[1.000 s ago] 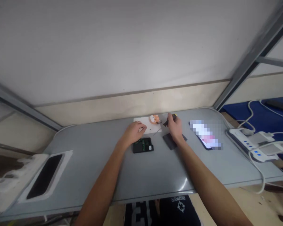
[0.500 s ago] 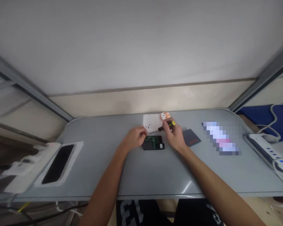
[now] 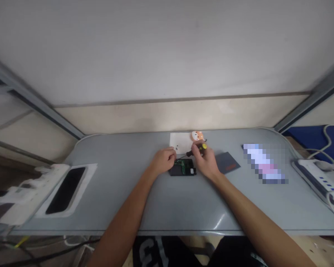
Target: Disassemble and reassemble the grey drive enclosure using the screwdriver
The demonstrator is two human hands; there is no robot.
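In my right hand (image 3: 207,162) is a screwdriver (image 3: 204,147) with a black and yellow handle, its thin shaft slanting down and left. The tip reaches the upper left of a black device case (image 3: 180,172), where a green circuit board (image 3: 183,163) lies exposed. My left hand (image 3: 164,160) is closed at the case's upper-left corner, fingertips pinched beside the screwdriver tip. Whatever those fingers hold is too small to make out. Behind the case, a white sheet (image 3: 179,140) carries several tiny dark pieces.
An orange-and-white animal-face item (image 3: 197,135) rests by the sheet. Right of my right hand lies a dark panel (image 3: 226,162), then a blurred-out phone-like object (image 3: 263,163). Power strips stand at the right (image 3: 320,181) and left (image 3: 41,189). A black phone (image 3: 66,189) lies on white paper.
My left hand has shifted slightly right, its fingers now closer around the screwdriver tip. My right hand keeps its grip on the screwdriver. The view has shifted a little.
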